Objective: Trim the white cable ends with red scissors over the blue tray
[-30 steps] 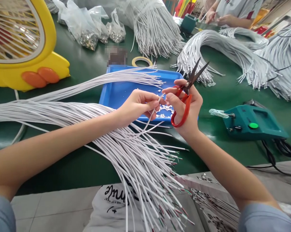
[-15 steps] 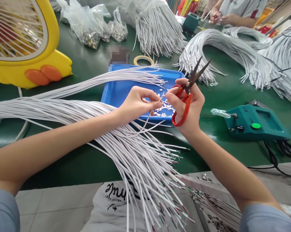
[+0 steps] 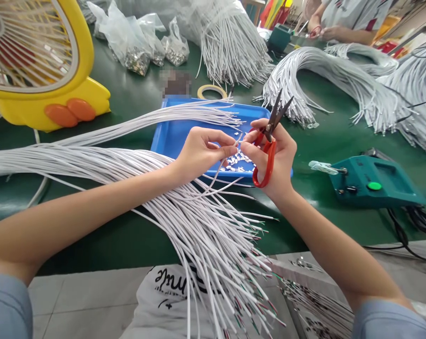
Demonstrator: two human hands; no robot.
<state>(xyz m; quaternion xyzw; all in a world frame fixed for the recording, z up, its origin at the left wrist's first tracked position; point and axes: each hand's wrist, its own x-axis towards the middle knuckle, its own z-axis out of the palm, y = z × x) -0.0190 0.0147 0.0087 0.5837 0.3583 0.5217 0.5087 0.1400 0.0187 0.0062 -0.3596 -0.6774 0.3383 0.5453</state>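
Between the thumb and fingers of my left hand point(image 3: 209, 149) is the end of one white cable point(image 3: 218, 170). Red-handled scissors point(image 3: 268, 150) sit in my right hand point(image 3: 278, 153), their dark blades pointing up and a little apart. My right thumb and fingertip come close to the cable end; whether they pinch it is too small to tell. Below both hands lies a blue tray point(image 3: 167, 134) with small white scraps point(image 3: 239, 162) in it. A thick bundle of white cables point(image 3: 199, 221) passes under my left forearm, its ends fanning over the table edge.
A thinner cable bunch point(image 3: 156, 115) reaches over the tray. Yellow tape point(image 3: 212, 88), bagged metal parts point(image 3: 137, 59) and more cable bundles point(image 3: 234, 47) lie behind. A yellow fan point(image 3: 53, 106) stands left, a green machine point(image 3: 375, 181) right. Another person's hands point(image 3: 326, 33) are at the back.
The scissors and my right hand have tilted slightly and shifted a little left and down. My left hand stays on the cable end. The whole view has shifted slightly.
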